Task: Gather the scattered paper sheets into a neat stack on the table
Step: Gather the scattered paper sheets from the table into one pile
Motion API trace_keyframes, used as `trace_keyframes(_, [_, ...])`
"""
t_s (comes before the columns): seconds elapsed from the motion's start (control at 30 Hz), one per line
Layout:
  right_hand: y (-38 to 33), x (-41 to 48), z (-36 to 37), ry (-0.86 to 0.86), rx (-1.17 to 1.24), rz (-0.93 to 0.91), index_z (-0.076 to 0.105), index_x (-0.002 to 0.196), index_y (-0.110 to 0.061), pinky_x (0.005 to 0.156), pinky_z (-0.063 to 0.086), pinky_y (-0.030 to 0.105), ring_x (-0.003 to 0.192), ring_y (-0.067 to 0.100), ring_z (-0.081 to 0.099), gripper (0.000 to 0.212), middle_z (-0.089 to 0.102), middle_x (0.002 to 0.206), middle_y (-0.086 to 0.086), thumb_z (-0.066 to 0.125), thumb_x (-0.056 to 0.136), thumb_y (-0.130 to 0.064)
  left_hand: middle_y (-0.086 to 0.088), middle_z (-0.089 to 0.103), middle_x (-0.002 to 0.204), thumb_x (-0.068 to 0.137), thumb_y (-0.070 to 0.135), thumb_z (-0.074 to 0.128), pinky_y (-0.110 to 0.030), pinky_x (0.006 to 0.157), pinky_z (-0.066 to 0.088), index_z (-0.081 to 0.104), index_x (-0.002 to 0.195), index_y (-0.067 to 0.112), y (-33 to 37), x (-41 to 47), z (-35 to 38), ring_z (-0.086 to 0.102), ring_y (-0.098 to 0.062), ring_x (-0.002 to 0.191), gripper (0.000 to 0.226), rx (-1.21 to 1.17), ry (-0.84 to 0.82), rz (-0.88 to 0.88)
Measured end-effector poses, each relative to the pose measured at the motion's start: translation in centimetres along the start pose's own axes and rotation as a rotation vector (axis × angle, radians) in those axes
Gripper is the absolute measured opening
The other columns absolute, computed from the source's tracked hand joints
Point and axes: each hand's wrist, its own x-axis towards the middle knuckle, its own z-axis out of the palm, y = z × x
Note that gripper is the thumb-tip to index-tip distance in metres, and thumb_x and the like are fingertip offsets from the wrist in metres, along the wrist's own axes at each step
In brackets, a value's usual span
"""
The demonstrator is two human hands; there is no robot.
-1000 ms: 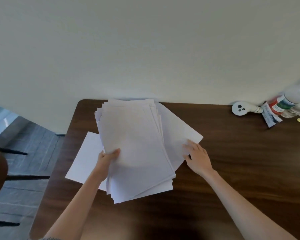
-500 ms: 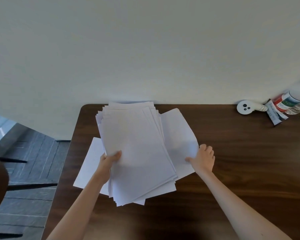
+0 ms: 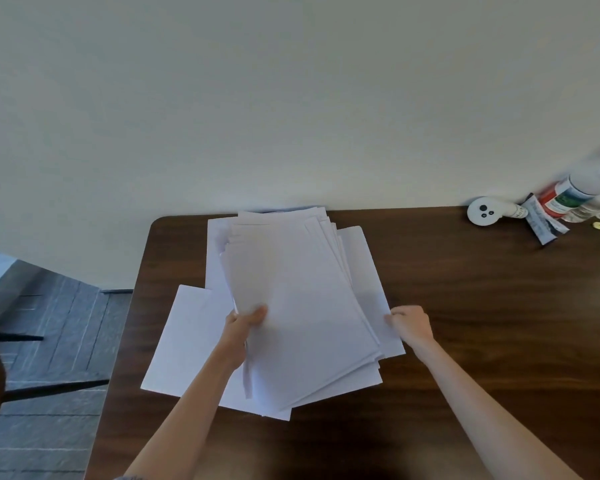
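You hold the stack [image 3: 302, 306] at the table's [image 3: 482, 323] left end, both hands on paper.
Your left hand [image 3: 245, 323] grips the stack's left edge, thumb on top; your right hand [image 3: 411, 323], fingers curled, pinches a loose sheet [image 3: 369, 271] poking out under the stack's right side. A second sheet [image 3: 187, 341] lies flat at left.

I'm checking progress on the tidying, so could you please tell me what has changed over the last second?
The right hand, flat on the loose sheet a second ago, has curled and now pinches its right edge, drawing it toward the stack. The left hand still grips the stack's left edge, and the left sheet still lies on the table.
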Motion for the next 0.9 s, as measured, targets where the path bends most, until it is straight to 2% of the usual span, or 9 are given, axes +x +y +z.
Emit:
trace_keyframes(0.03, [0.6, 0.0, -0.1, -0.040, 0.024, 0.011, 0.061, 0.071, 0.003, 0.073, 0.056, 0.045, 0.071, 0.033, 0.059, 0.024, 0.057, 0.077, 0.025, 0.058, 0.089, -0.013, -0.014, 0.071, 0.110, 0.069, 0.019, 0.077, -0.040, 0.077, 0.057, 0.064, 0.121, 0.004, -0.3, 0.3, 0.7, 0.067, -0.034, 0.102, 0.055, -0.004, -0.007, -0.007])
trace_keyframes(0.1, [1.3, 0.2, -0.4, -0.082, 0.105, 0.024, 0.067, 0.094, 0.010, 0.092, 0.051, 0.055, 0.099, 0.042, 0.061, 0.028, 0.060, 0.105, 0.032, 0.055, 0.094, -0.016, -0.016, 0.071, 0.110, 0.079, 0.010, 0.075, -0.041, 0.081, 0.057, 0.063, 0.120, 0.002, -0.7, 0.8, 2.1, 0.067, -0.032, 0.096, 0.044, -0.014, -0.012, -0.027])
trace_keyframes(0.3, [0.2, 0.4, -1.6, -0.183, 0.307, 0.076, 0.062, 0.115, -0.007, 0.079, 0.052, 0.034, 0.097, 0.025, 0.065, 0.048, 0.067, 0.110, 0.011, 0.042, 0.100, -0.048, -0.014, 0.072, 0.107, 0.085, 0.005, 0.069, -0.032, 0.069, 0.058, 0.066, 0.115, 0.005, -1.3, 2.1, 5.4, 0.070, -0.025, 0.089, 0.030, 0.042, -0.072, -0.060])
trace_keyframes(0.4, [-0.1, 0.8, -1.8, -0.236, 0.353, 0.061, 0.064, 0.108, 0.003, 0.091, 0.049, 0.042, 0.103, 0.034, 0.065, 0.061, 0.067, 0.112, 0.020, 0.053, 0.092, -0.055, -0.012, 0.073, 0.107, 0.089, 0.005, 0.066, -0.030, 0.072, 0.058, 0.065, 0.116, 0.005, -1.6, 2.4, 6.1, 0.071, -0.024, 0.091, 0.027, 0.111, -0.085, -0.074])
trace_keyframes(0.47, [-0.3, 0.8, -1.7, -0.290, 0.382, 0.046, 0.062, 0.111, 0.005, 0.085, 0.052, 0.038, 0.098, 0.033, 0.067, 0.061, 0.067, 0.109, 0.023, 0.069, 0.084, -0.049, -0.011, 0.072, 0.109, 0.088, 0.011, 0.069, -0.034, 0.080, 0.057, 0.064, 0.116, 0.006, -1.8, 2.6, 6.1, 0.070, -0.025, 0.096, 0.029, 0.184, -0.058, -0.053])
trace_keyframes(0.53, [-1.1, 0.4, -1.4, -0.350, 0.393, 0.021, 0.065, 0.112, -0.003, 0.076, 0.054, 0.034, 0.092, 0.025, 0.070, 0.041, 0.071, 0.103, 0.013, 0.074, 0.084, -0.031, -0.008, 0.072, 0.110, 0.085, 0.022, 0.072, -0.039, 0.087, 0.056, 0.064, 0.113, 0.011, -1.7, 2.9, 5.9, 0.069, -0.024, 0.098, 0.032, 0.378, 0.016, 0.034])
trace_keyframes(0.6, [-1.2, 0.5, -0.9, -0.356, 0.350, -0.014, 0.064, 0.115, -0.008, 0.080, 0.056, 0.037, 0.094, 0.024, 0.069, 0.031, 0.071, 0.107, 0.009, 0.070, 0.087, -0.020, -0.003, 0.071, 0.103, 0.086, 0.029, 0.069, -0.041, 0.084, 0.055, 0.063, 0.109, 0.013, -1.6, 3.2, 5.6, 0.067, -0.023, 0.094, 0.029, 0.613, 0.138, 0.119])
trace_keyframes(0.73, [-1.3, 0.2, -0.5, -0.334, 0.289, -0.063, 0.062, 0.121, -0.014, 0.093, 0.054, 0.045, 0.101, 0.024, 0.067, 0.030, 0.069, 0.112, 0.004, 0.065, 0.091, -0.020, -0.001, 0.066, 0.084, 0.091, 0.031, 0.062, -0.037, 0.070, 0.054, 0.058, 0.092, 0.013, 0.0, 3.6, 4.3, 0.065, -0.026, 0.078, 0.019, 0.874, 0.285, 0.171])
trace_keyframes(0.9, [-1.2, -0.6, -0.2, -0.301, 0.339, -0.059, 0.058, 0.127, -0.014, 0.098, 0.050, 0.047, 0.108, 0.025, 0.063, 0.031, 0.066, 0.118, 0.005, 0.059, 0.096, -0.015, -0.001, 0.069, 0.102, 0.087, 0.021, 0.064, -0.034, 0.076, 0.050, 0.062, 0.104, 0.018, 2.4, 5.1, 2.0, 0.065, -0.023, 0.092, 0.017, 1.010, 0.397, 0.238])
